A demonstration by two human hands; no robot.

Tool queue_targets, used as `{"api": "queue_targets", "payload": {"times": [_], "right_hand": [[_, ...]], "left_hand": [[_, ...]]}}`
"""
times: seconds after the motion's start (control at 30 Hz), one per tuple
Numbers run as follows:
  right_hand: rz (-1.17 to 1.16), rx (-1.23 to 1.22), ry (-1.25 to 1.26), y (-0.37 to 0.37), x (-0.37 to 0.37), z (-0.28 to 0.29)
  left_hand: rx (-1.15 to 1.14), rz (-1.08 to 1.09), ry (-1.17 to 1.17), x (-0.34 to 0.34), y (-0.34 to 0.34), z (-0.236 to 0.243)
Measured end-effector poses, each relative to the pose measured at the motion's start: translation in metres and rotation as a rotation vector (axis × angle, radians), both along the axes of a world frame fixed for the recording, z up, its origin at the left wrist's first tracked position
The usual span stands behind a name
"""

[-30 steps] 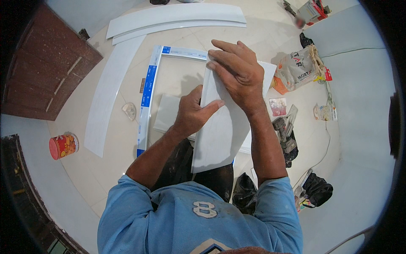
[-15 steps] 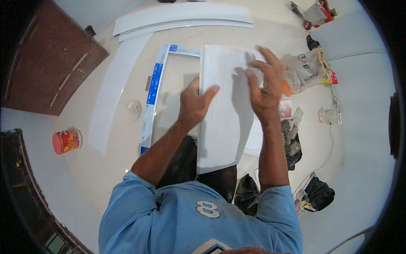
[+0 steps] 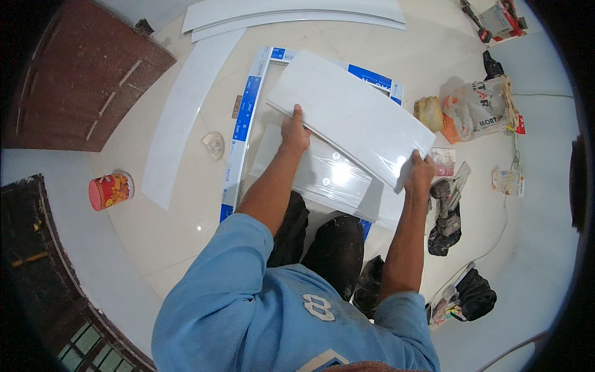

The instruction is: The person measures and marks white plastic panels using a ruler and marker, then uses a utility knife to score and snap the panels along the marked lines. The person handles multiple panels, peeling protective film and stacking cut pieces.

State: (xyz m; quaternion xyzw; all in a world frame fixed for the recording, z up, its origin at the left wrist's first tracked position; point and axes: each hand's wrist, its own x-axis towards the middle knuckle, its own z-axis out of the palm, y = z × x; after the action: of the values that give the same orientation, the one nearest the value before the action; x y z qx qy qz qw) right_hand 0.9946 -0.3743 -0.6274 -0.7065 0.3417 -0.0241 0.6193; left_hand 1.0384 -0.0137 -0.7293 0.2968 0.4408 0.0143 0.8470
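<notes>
The left hand [image 3: 295, 132] of a person in a blue shirt [image 3: 291, 322] is closed on the near long edge of a white panel [image 3: 353, 121], close to its left end, thumb on top and fingers curling underneath. The right hand [image 3: 419, 173] pinches the panel's right end by the corner nearer the body; its fingers are partly hidden, so how tightly it grips I cannot tell. The panel is held above the floor [image 3: 167, 248], its long axis slanting from far left to near right, so the right hand has the end closer to the body and the left hand sits farther out. Below it, other glossy white panels [image 3: 316, 168] lie across the near part of a rectangular frame [image 3: 243, 121] wrapped in blue-and-white film; their right end reaches past the frame's near right corner. The held panel slants over the frame's far side, out of line with the frame's edges, and its right end overhangs the frame's right side. Just right of the right hand are a dusty power tool [image 3: 445, 214] and, farther off by the floor's right edge, a printed sack [image 3: 477, 108]. Long white strips [image 3: 297, 13] lie toward the floor's far edge, and a red tin [image 3: 111, 191] lies on its side near its left edge.
</notes>
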Motion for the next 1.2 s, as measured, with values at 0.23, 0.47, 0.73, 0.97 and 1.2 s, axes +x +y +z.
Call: {"api": "queue_targets", "payload": {"times": [0.23, 0.47, 0.73, 0.97, 1.2], "right_hand": [[0.186, -0.09, -0.1, 0.009, 0.085, -0.093], [0.193, 0.1, -0.056, -0.006, 0.117, -0.117], [0.207, 0.086, -0.024, -0.001, 0.139, -0.13], [0.248, 0.135, -0.062, 0.005, 0.148, -0.131], [0.216, 0.206, -0.078, 0.006, 0.142, -0.136]], "left_hand": [[-0.143, 0.066, 0.19, 0.017, 0.045, -0.043], [-0.174, -0.003, 0.23, 0.015, 0.036, -0.035], [-0.153, 0.009, 0.21, 0.016, 0.034, -0.034], [-0.177, -0.018, 0.243, 0.023, 0.037, -0.04], [-0.107, 0.0, 0.267, 0.017, 0.032, -0.04]]}}
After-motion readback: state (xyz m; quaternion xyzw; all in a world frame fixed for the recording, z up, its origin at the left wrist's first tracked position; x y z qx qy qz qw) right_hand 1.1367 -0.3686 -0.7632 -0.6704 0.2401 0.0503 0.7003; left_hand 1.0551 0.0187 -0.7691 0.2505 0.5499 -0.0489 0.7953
